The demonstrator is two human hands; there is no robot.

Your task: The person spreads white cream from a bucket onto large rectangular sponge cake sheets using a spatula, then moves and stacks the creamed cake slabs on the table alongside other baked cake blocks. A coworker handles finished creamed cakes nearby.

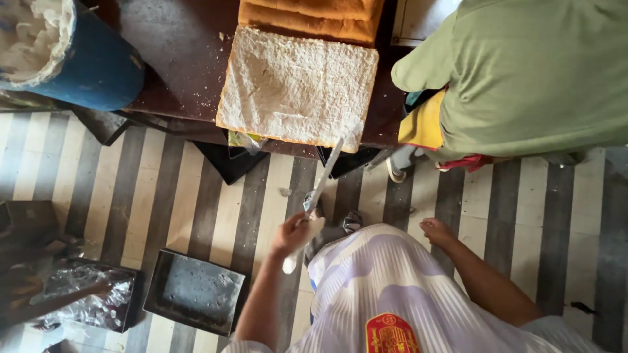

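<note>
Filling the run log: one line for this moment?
left hand: grips long knife | right hand: empty | sponge sheet on table

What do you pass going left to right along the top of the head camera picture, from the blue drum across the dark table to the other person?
Blue drum of white stuff → bare dark table → flat slab of sponge cake → person in green top.

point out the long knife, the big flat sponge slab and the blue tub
long knife [325,175], head view, middle of the pale blade
flat sponge slab [297,88], head view, centre of its crumbly top
blue tub [98,68], head view, its blue side wall
</note>
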